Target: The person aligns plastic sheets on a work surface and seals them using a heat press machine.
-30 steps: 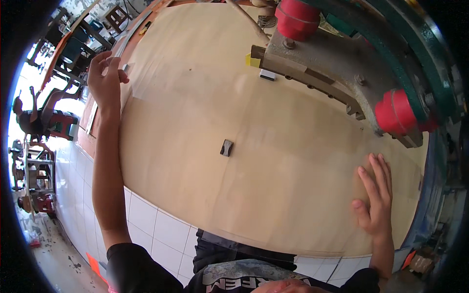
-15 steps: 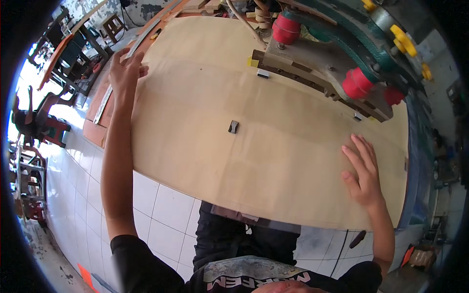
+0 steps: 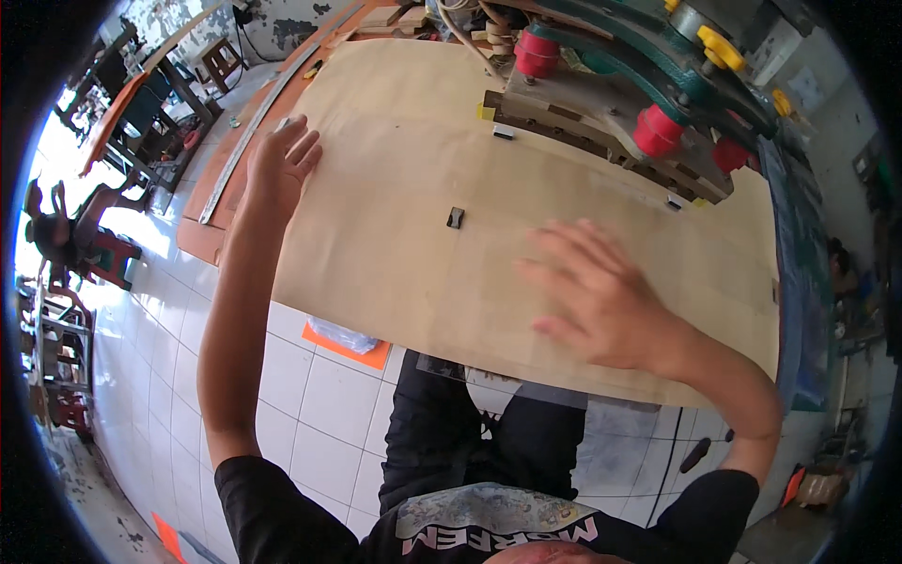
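Slippage looks like the likeliest trouble: the large, smooth, tan sheet (image 3: 395, 268) covers most of the reddish-brown wooden desk (image 3: 199, 237), and a sideways push from the right hand (image 3: 609, 305) might drag it askew, or knock the small black-and-grey block (image 3: 456, 218) lying alone near its middle. A hard pull toward the desk's near edge could also crease the sheet, should it be caught under the slotted brownish bar (image 3: 554, 131) of the heavy green metal machine (image 3: 625, 49) at the far right; whether it is pinned there cannot be told. The right hand's fingers are spread and blurred, palm down over the sheet's right half, with nothing seen in them; contact with the surface is unclear. The block lies beyond those fingers and to their left, well apart from them. The left hand (image 3: 279, 162) is at the sheet's left margin, toward the desk's far left corner, its fingers slightly parted and loosely bent, pinching nothing visible; the sheet lies just to their right, while a long, thin, silvery strip (image 3: 229, 179) runs along the desk's left edge.
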Tool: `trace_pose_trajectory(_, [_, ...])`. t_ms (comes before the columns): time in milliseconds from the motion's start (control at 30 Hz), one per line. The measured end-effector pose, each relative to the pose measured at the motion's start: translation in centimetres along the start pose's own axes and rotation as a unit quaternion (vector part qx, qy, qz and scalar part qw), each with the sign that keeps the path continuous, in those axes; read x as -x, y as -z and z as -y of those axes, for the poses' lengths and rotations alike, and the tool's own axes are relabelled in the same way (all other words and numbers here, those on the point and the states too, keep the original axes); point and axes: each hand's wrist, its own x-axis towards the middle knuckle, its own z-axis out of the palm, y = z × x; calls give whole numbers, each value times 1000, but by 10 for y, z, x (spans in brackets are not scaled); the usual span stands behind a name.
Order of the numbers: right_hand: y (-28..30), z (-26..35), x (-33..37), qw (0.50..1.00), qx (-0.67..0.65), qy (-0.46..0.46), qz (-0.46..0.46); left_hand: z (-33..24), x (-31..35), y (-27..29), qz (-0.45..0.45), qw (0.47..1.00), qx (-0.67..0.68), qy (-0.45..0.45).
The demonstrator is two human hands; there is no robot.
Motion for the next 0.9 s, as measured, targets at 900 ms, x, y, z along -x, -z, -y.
trace_pose_trajectory(900, [-43, -10, -33, 994, -99, 35, -27, 29, 60, -94, 66, 981, -161, 85])
